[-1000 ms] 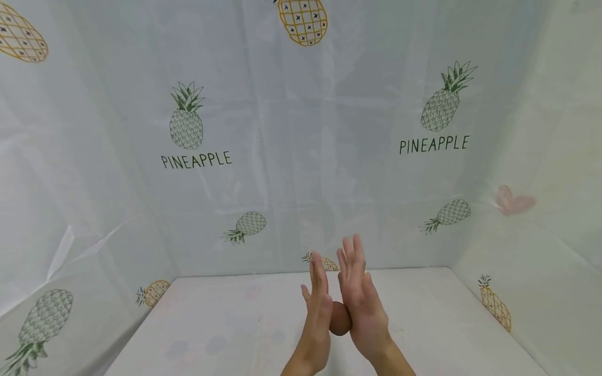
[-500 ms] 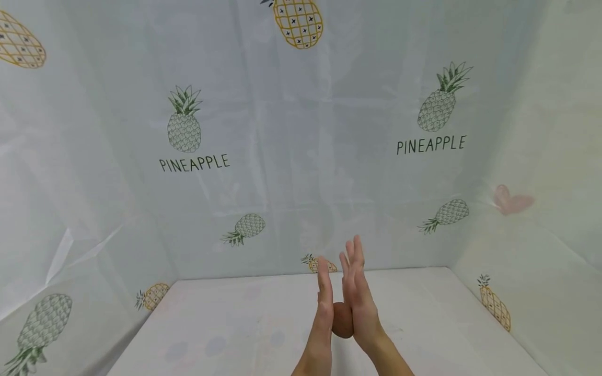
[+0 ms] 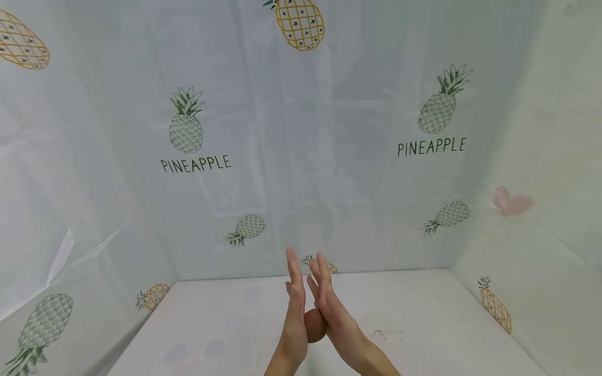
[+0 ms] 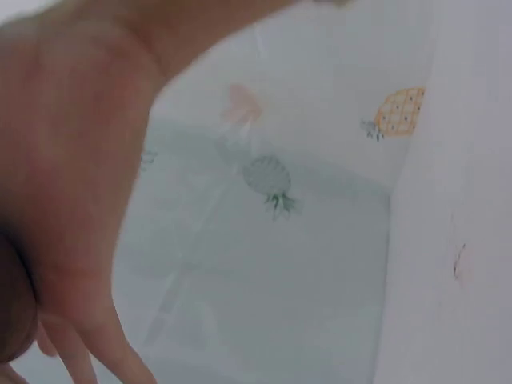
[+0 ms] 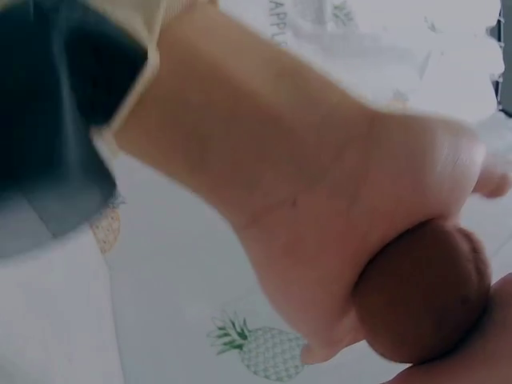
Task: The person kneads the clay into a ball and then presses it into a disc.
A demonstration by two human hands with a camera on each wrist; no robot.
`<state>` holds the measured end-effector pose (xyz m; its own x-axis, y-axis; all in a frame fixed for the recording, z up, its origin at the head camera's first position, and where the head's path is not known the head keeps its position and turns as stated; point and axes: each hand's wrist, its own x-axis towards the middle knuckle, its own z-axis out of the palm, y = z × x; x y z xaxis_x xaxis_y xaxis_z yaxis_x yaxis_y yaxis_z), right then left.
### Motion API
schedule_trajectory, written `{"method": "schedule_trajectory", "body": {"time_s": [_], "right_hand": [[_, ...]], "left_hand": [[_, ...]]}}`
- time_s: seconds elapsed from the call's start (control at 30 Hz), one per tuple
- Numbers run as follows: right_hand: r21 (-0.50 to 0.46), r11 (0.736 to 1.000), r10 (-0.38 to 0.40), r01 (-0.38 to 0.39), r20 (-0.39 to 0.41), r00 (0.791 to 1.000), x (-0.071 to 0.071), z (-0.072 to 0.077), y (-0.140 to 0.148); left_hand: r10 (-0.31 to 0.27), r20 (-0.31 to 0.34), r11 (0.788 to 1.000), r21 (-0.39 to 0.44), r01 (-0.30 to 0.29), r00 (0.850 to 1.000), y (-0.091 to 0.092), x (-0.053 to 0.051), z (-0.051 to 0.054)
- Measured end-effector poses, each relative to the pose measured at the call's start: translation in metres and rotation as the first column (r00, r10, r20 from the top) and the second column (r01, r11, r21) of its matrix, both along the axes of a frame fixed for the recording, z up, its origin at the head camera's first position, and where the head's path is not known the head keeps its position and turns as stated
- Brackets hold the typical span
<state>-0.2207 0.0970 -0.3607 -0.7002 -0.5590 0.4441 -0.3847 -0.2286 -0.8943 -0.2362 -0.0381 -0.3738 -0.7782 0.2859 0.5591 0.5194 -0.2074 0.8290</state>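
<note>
A round brown ball [image 3: 315, 325] is pressed between two facing palms above the white table. My left hand [image 3: 294, 308] lies along its left side, fingers straight and pointing up and away. On the ball's other side my right hand [image 3: 336, 316] leans in from the right, its fingers extended and slightly spread. In the right wrist view the ball [image 5: 424, 292] sits against one palm, with part of the other hand at the lower right. Only the ball's dark edge [image 4: 14, 304] shows in the left wrist view.
The white table [image 3: 216, 308] has faint coloured blotches and small dark marks right of the hands. Pale sheeting [image 3: 301, 156] printed with pineapples hangs behind the table and at both sides.
Both hands and the ball between them have shifted left. The palms have slid against each other: the left fingertips now reach higher, the right ones lower, and the right hand leans more to the left.
</note>
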Motion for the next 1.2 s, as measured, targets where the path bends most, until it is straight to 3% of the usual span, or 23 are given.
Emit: {"method": "schedule_trajectory", "body": {"time_s": [0.17, 0.3, 0.43, 0.67, 0.9, 1.1, 1.2], "right_hand": [[0.0, 1.0, -0.012, 0.012, 0.005, 1.0, 0.006, 0.002, -0.005], [-0.066, 0.997, -0.037, 0.036, -0.017, 0.999, 0.008, 0.002, -0.007], [-0.154, 0.986, -0.074, 0.063, -0.063, 0.995, 0.006, 0.002, -0.005], [-0.255, 0.957, -0.179, 0.137, -0.149, 0.972, -0.002, 0.004, 0.011], [-0.252, 0.93, -0.308, 0.267, -0.14, 0.941, -0.011, 0.003, 0.019], [-0.182, 0.924, -0.354, 0.336, -0.077, 0.932, -0.018, -0.004, 0.015], [-0.124, 0.929, -0.355, 0.348, -0.038, 0.934, -0.018, -0.009, 0.011]], "left_hand": [[0.084, -0.004, 0.996, 0.007, -0.084, 0.996, -0.007, -0.014, -0.003], [0.137, -0.016, 0.991, 0.003, -0.137, 0.99, -0.006, -0.022, -0.008], [0.138, -0.008, 0.99, -0.01, -0.138, 0.99, 0.002, -0.023, -0.015], [0.022, -0.043, 0.995, -0.098, -0.027, 0.999, 0.023, -0.007, -0.021], [-0.101, 0.077, 0.986, -0.125, 0.11, 0.992, 0.025, 0.021, -0.009], [-0.141, 0.094, 0.986, -0.071, 0.148, 0.985, 0.022, 0.029, 0.003], [-0.115, 0.074, 0.991, -0.059, 0.12, 0.991, 0.018, 0.027, 0.003]]}}
